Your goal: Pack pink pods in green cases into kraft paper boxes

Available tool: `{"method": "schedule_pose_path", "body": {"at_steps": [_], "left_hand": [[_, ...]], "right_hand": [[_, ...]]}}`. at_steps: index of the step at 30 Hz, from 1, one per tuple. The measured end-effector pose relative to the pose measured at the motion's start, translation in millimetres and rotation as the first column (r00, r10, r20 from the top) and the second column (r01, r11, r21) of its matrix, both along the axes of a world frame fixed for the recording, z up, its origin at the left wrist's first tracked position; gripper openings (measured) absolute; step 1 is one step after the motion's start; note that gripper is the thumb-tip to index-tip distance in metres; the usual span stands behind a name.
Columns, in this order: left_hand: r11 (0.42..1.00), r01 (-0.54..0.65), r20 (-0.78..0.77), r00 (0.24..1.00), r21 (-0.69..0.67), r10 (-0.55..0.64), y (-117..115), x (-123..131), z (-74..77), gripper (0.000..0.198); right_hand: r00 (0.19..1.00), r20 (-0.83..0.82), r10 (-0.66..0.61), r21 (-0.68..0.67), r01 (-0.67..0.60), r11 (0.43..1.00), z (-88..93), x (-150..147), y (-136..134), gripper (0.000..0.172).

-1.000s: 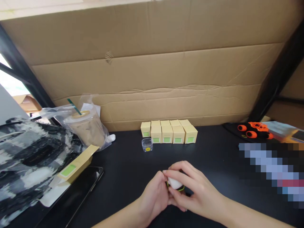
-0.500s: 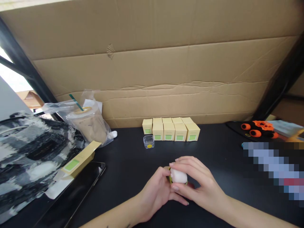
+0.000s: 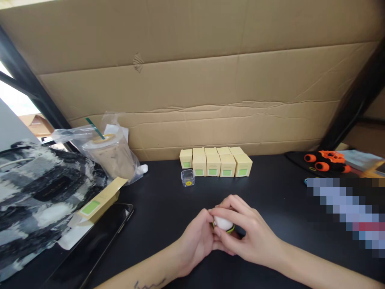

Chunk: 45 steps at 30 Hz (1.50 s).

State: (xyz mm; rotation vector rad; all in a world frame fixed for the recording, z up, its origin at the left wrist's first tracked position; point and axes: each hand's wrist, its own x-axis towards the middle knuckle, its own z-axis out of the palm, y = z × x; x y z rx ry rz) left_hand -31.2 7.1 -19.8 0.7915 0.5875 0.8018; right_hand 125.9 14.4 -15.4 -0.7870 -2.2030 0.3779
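Observation:
Both hands meet around a small white rounded case [image 3: 223, 223] with a yellow-green and dark edge, low in the middle of the view. My left hand [image 3: 198, 243] holds it from the left and below, its fingers partly hidden beneath. Over its top and near side, the thumb and fingers of my right hand [image 3: 248, 230] are closed on it. Beyond the hands stands a small clear plastic box [image 3: 188, 178] with a yellow sticker. Several pale yellow cartons [image 3: 213, 163] with green labels stand in a cluster behind that.
At the left are a bagged drink cup [image 3: 112, 156], an opened yellow carton [image 3: 100, 200], a dark phone or tablet [image 3: 93, 245] and a black-and-white bag [image 3: 45, 200]. An orange and black toy [image 3: 329, 160] lies at the right. A cardboard wall [image 3: 195, 88] rises behind the black table [image 3: 156, 200].
My right hand's fingers have closed further over the white case and cover more of it. The case sits lower and tilted differently between the hands. The view has shifted slightly.

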Motion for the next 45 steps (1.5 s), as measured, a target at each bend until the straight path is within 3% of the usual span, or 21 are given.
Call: {"method": "schedule_pose_path", "body": {"at_steps": [4, 16, 25, 30, 31, 34, 36, 38, 39, 40, 42, 45], "left_hand": [[1.0, 0.004, -0.011, 1.0, 0.0, -0.004, -0.9, -1.1, 0.7, 0.027], [0.999, 0.03, -0.001, 1.0, -0.019, -0.03, -0.4, -0.2, -6.7, 0.03], [0.999, 0.039, -0.055, 0.998, -0.027, -0.041, 1.8, -0.2, -7.5, 0.03], [0.996, 0.082, 0.002, 0.997, -0.042, -0.082, 5.6, -4.4, -8.9, 0.043], [0.996, 0.078, 0.02, 0.997, -0.039, -0.077, 6.0, -5.1, -8.8, 0.044], [0.996, 0.091, 0.005, 0.996, -0.003, -0.091, 7.4, -6.7, -4.9, 0.047], [0.987, 0.141, -0.148, 0.981, 0.072, -0.129, 11.4, -9.7, 1.4, 0.054], [0.961, 0.111, -0.417, 0.909, 0.254, 0.005, 20.5, -17.1, 9.1, 0.06], [0.912, 0.052, -0.535, 0.822, 0.407, 0.192, 27.2, -22.8, 12.7, 0.057], [0.85, -0.025, -0.56, 0.742, 0.526, 0.368, 35.1, -29.8, 15.6, 0.052], [0.735, -0.117, -0.527, 0.623, 0.668, 0.578, 53.1, -45.9, 18.6, 0.041], [0.605, -0.12, -0.487, 0.48, 0.787, 0.73, 76.6, -67.6, 15.7, 0.046]], "right_hand": [[1.0, -0.006, -0.007, -0.045, 0.007, 0.999, 1.4, -0.8, -4.1, 0.036], [0.997, 0.077, 0.017, -0.23, 0.001, 0.973, 10.3, 3.1, -4.6, 0.022], [0.995, 0.089, 0.048, -0.276, -0.021, 0.961, 12.0, 6.6, -0.2, 0.019], [0.984, -0.096, 0.148, -0.445, -0.175, 0.878, 4.7, 16.0, 12.2, 0.069], [0.979, -0.145, 0.143, -0.489, -0.197, 0.85, 3.6, 17.3, 14.0, 0.072], [0.966, -0.236, 0.107, -0.572, -0.227, 0.788, -0.2, 17.4, 17.2, 0.051], [0.95, -0.298, 0.097, -0.577, -0.26, 0.775, -3.6, 15.3, 18.8, 0.041], [0.903, -0.425, 0.059, -0.55, -0.309, 0.776, -7.2, 13.1, 20.9, 0.038], [0.867, -0.497, 0.031, -0.538, -0.336, 0.773, -8.6, 12.3, 22.2, 0.036], [0.828, -0.561, -0.004, -0.532, -0.357, 0.768, -9.6, 11.9, 23.6, 0.035], [0.769, -0.636, -0.069, -0.53, -0.369, 0.763, -10.0, 12.0, 26.4, 0.039], [0.784, -0.61, -0.115, -0.551, -0.315, 0.773, -8.6, 13.1, 28.8, 0.044]]}}
